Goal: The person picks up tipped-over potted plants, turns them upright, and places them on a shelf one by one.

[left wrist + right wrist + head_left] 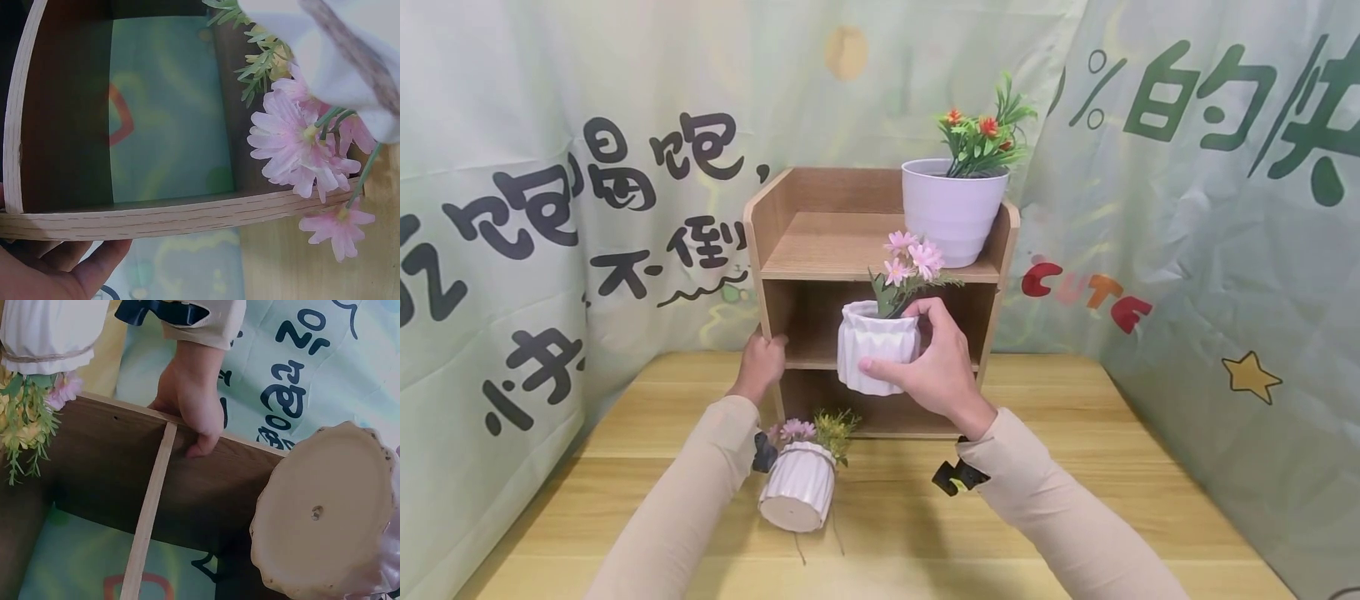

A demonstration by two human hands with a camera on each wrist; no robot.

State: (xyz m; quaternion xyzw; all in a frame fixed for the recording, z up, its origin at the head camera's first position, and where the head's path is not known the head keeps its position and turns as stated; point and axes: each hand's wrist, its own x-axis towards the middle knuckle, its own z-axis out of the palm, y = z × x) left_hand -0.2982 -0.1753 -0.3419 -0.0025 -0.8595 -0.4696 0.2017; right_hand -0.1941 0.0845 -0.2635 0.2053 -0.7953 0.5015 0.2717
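My left hand (762, 364) grips the left side panel of a small wooden shelf (842, 237), seen again from inside in the right wrist view. In my right hand (943, 358) is a white fluted flowerpot (876, 337) with pink artificial flowers (917, 260), thumb on its front and fingers at the rim. That pot hangs upright before the shelf's middle opening; its round underside shows in the right wrist view. Beside my left forearm, a second white fluted pot (797, 487) leans with its base toward me, holding pink and yellow flowers.
A larger pale lavender pot (955, 208) with red flowers and green leaves (985, 137) stands on the shelf's top right. The shelf stands on a wood-grain table (1045, 492). Printed cloth (1172, 208) hangs behind and along both sides.
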